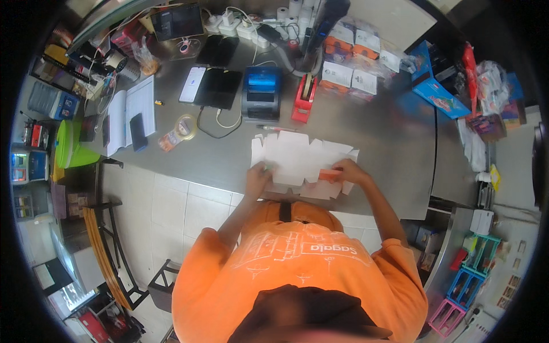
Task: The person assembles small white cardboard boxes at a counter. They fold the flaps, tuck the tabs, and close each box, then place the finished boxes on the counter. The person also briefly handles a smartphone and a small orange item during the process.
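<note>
On the grey metal table (394, 166), left hand (259, 177) pinches flat white notched cardboard blank (300, 154); right hand (351, 172) grips its orange flap (327, 175). Folding, apparently; next calls for firm creasing.

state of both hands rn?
Left hand: closed, holding the white unfolded carton at its left edge.
Right hand: closed, holding the carton's orange flap.

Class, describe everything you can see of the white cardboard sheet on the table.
The white cardboard sheet looks thin and matte, cut with slits and tabs along its edges. It lies mostly spread out near the front edge of the metal-looking table. An orange-red patch shows at its lower right, by the right hand. The left hand touches its lower left.
</note>
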Demonstrator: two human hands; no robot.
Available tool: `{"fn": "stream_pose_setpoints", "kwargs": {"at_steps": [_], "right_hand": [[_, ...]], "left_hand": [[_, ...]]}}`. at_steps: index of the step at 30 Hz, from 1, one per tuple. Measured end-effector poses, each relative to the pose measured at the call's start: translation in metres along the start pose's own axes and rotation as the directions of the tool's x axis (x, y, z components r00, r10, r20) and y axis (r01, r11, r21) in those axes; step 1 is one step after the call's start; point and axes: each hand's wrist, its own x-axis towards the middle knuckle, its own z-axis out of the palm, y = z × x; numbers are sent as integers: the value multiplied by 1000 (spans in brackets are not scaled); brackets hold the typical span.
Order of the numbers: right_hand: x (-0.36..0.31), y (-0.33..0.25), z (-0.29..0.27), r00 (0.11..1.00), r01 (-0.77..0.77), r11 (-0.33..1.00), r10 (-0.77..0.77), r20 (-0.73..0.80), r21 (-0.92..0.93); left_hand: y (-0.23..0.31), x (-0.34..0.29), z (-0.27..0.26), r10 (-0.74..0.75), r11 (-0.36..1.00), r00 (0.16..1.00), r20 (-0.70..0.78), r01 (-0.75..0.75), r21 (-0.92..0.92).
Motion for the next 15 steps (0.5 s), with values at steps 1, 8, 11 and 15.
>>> {"fn": "stream_pose_setpoints", "kwargs": {"at_steps": [1,8,11,15], "right_hand": [[-2,3,3,999,38,999,-38,-29,-13],[-67,14,52,855,228,923,-342,-391,-310],[-94,16,60,773,114,860,-392,-499,-498],[-90,20,50,777,132,903,-350,-523,-409]], "left_hand": [[1,4,4,-35,999,999,-40,36,25],[4,36,-7,-308,928,933,187,338,-159],[9,45,-18,-360,874,881,306,433,-219],[18,55,-30,-339,849,849,405,462,-257]]}}
